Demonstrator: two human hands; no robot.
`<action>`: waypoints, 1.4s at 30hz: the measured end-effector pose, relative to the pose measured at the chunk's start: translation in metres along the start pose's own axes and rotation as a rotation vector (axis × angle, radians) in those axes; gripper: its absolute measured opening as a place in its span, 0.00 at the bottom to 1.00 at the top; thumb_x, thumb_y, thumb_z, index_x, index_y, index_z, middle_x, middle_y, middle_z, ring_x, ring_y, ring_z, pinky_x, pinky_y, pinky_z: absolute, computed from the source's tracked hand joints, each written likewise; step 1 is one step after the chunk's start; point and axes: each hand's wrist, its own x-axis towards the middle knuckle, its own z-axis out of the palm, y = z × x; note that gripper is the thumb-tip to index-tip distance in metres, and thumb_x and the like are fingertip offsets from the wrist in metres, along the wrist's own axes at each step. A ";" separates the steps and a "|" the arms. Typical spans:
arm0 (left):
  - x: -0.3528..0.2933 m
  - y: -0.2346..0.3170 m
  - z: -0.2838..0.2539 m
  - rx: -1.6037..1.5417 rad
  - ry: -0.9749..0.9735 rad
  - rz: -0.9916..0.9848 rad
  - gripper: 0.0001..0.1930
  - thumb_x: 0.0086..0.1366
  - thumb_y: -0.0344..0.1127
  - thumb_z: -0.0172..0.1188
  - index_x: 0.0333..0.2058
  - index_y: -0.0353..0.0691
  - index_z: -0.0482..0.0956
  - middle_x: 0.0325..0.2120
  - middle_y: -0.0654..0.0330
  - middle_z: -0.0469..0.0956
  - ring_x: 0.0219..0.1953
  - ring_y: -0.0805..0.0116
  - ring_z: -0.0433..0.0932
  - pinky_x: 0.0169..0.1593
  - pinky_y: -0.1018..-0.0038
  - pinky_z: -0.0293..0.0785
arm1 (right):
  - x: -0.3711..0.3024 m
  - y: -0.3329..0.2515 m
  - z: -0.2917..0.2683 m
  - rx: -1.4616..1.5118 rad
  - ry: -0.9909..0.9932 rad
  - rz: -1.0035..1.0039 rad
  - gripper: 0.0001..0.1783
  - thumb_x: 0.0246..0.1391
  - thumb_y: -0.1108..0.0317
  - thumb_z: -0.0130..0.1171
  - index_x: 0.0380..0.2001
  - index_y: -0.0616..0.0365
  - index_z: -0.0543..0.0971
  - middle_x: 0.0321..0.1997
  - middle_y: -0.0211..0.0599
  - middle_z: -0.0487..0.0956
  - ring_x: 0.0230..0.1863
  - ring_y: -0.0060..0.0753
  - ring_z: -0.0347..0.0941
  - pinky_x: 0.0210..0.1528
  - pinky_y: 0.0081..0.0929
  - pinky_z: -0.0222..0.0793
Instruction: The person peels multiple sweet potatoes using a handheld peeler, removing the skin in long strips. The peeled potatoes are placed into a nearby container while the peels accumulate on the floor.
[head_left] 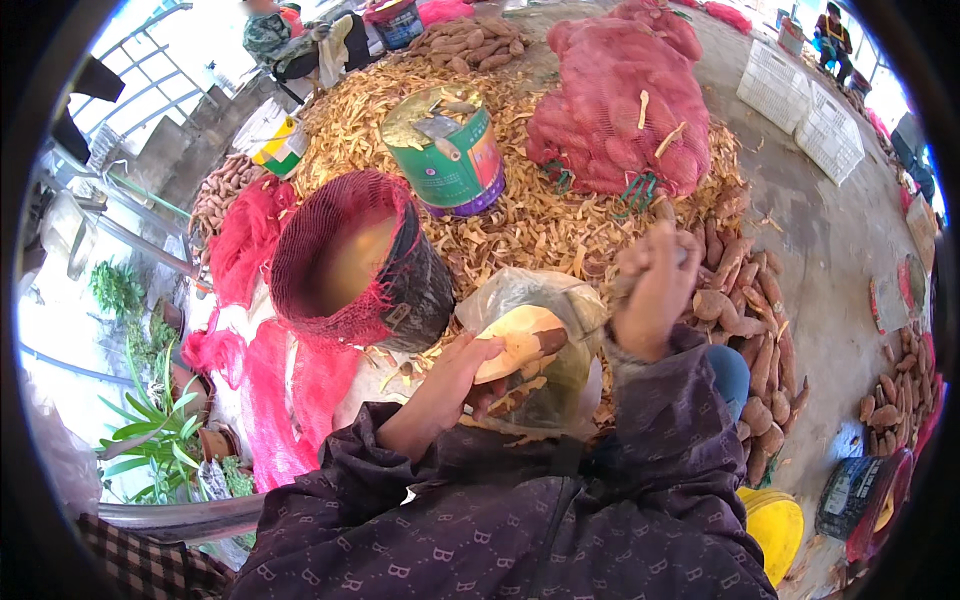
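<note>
In my left hand (445, 385) is a partly peeled sweet potato (515, 345), held by its near end. Its flesh is pale orange, with brown skin left on its right end and underside. Beneath it, a clear plastic bag (560, 385) lies in my lap. My right hand (655, 285) is raised to the right of the bag, apart from the sweet potato, and smeared by motion. Its fingers are closed, and a brown end sticks out above them; what it belongs to cannot be made out. A heap of unpeeled sweet potatoes (765, 350) lies beyond and beside that hand.
A dark bucket (425, 290) lined with red net holds cloudy liquid at my left. Behind it stands a green bucket (440, 170) with a tool on top, amid peelings (345, 120). A full red net sack (620, 100), white crates (830, 130) and a seated person (290, 40) are farther off.
</note>
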 end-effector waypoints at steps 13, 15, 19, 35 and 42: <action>0.005 -0.007 -0.006 -0.270 -0.073 -0.295 0.22 0.61 0.56 0.45 0.40 0.43 0.73 0.19 0.63 0.69 0.16 0.71 0.63 0.18 0.74 0.58 | 0.022 0.018 -0.030 -0.131 0.213 0.065 0.11 0.61 0.66 0.50 0.38 0.52 0.59 0.18 0.28 0.65 0.15 0.20 0.62 0.09 0.18 0.57; 0.008 -0.007 -0.009 -0.331 -0.143 -0.343 0.22 0.61 0.56 0.46 0.40 0.44 0.73 0.18 0.64 0.68 0.16 0.72 0.62 0.19 0.75 0.57 | 0.000 0.037 -0.003 -0.008 -0.031 -0.077 0.11 0.61 0.66 0.51 0.38 0.51 0.59 0.18 0.28 0.65 0.15 0.20 0.62 0.10 0.19 0.58; 0.005 0.004 -0.004 -0.409 -0.168 -0.435 0.20 0.61 0.56 0.46 0.40 0.48 0.73 0.18 0.64 0.67 0.15 0.72 0.62 0.19 0.74 0.56 | -0.002 0.051 0.000 -0.075 -0.025 0.060 0.10 0.61 0.66 0.50 0.38 0.51 0.59 0.18 0.28 0.65 0.15 0.20 0.62 0.10 0.20 0.58; 0.016 -0.002 -0.015 -0.703 -0.413 -0.478 0.20 0.62 0.54 0.46 0.42 0.46 0.71 0.19 0.65 0.65 0.13 0.76 0.61 0.14 0.77 0.59 | 0.044 0.050 -0.061 -0.080 0.358 -0.031 0.09 0.61 0.71 0.49 0.37 0.52 0.59 0.18 0.28 0.64 0.15 0.22 0.62 0.15 0.20 0.60; 0.019 -0.005 -0.019 -0.777 -0.476 -0.517 0.21 0.63 0.56 0.43 0.41 0.44 0.70 0.19 0.65 0.65 0.13 0.78 0.61 0.13 0.79 0.58 | -0.012 0.033 0.015 0.073 -0.127 0.089 0.09 0.60 0.69 0.51 0.36 0.50 0.60 0.17 0.28 0.63 0.14 0.21 0.61 0.13 0.23 0.60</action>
